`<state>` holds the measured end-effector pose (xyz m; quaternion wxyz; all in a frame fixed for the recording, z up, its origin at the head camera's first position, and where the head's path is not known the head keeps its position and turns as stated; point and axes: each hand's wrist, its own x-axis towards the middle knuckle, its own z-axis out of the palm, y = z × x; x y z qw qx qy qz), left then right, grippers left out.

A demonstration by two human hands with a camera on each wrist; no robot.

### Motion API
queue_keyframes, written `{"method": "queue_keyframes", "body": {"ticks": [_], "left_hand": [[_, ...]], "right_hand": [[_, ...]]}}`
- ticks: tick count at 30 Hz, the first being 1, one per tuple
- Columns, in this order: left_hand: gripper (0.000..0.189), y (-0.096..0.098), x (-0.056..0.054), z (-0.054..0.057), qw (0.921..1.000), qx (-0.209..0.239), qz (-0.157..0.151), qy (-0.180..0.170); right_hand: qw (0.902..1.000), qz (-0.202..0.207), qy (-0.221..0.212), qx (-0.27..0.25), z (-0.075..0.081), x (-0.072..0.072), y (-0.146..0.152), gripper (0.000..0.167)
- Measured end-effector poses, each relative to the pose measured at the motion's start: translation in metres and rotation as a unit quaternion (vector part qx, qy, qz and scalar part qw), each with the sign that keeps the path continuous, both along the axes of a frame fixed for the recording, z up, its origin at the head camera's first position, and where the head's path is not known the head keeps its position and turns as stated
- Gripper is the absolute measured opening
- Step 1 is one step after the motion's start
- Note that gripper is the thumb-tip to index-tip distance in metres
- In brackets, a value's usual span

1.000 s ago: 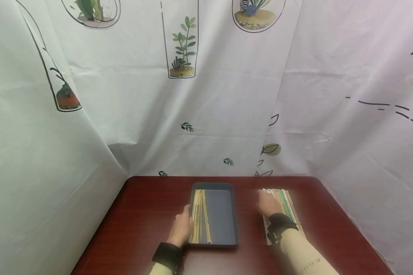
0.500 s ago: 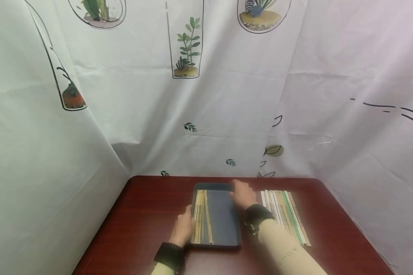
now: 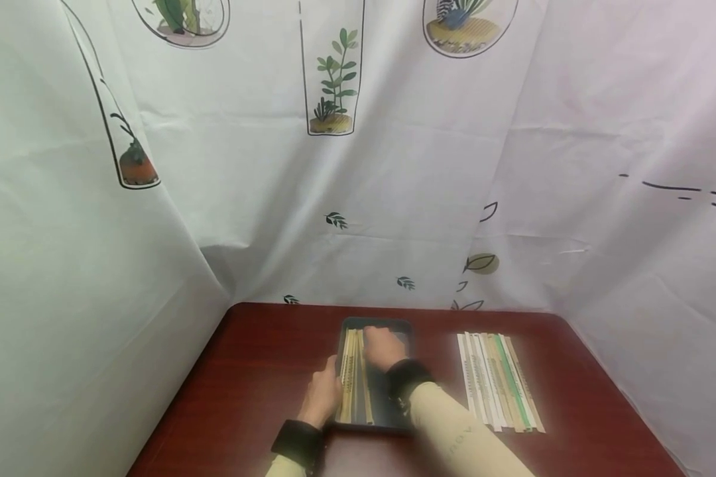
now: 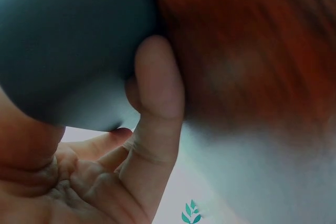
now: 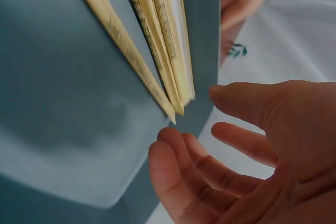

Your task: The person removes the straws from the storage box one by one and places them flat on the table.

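My left hand (image 3: pixel 322 394) grips the left rim of a shallow grey tray (image 3: pixel 380 403). In the left wrist view its thumb and fingers (image 4: pixel 160 85) wrap the tray's edge. Several long, thin paper-wrapped sticks with printing (image 3: pixel 347 377), like packed chopsticks, lie along the tray's left side, one slanting away from the rest. Over the tray's far part is my right hand (image 3: pixel 384 348). The right wrist view shows its fingers (image 5: pixel 163 161) loosely bent around the ends of the sticks (image 5: pixel 170 66), thumb apart, nothing held between them.
A row of similar white, tan and green wrapped sticks (image 3: pixel 495 384) lies side by side on the dark red table (image 3: pixel 262 358), right of the tray. White printed cloth (image 3: pixel 394 185) hangs behind and along both sides.
My right hand has moved left from the row of sticks, across the tray's right rim, to the sticks inside the tray. The left hand keeps its hold on the tray.
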<state>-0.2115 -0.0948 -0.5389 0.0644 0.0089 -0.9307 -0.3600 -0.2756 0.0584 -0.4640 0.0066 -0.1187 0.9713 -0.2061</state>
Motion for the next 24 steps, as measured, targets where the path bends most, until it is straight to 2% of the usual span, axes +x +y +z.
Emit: {"method": "queue_keyframes", "body": {"ticks": [5,6,10,15,24], "left_hand": [[0.051,0.000,0.002,0.001,1.0000,0.001,-0.001,0.007],[0.051,0.000,0.003,0.001,1.0000,0.003,-0.003,0.008],[0.050,0.000,0.005,0.001,0.9999,0.010,-0.010,0.005],[0.048,0.000,0.007,0.001,0.9997,0.007,-0.019,0.016],[0.048,0.000,0.004,0.002,0.9997,0.001,-0.012,0.022]], "right_hand": [[0.9998,0.017,-0.006,-0.002,-0.011,0.005,-0.012,0.007],[0.9998,0.017,-0.007,-0.004,-0.015,0.005,-0.013,0.007],[0.9995,0.020,-0.002,-0.025,-0.030,0.005,-0.015,0.023],[0.9996,0.019,0.012,-0.015,-0.047,0.004,-0.019,0.021],[0.9996,0.021,0.015,-0.007,-0.047,0.009,-0.026,0.012]]}}
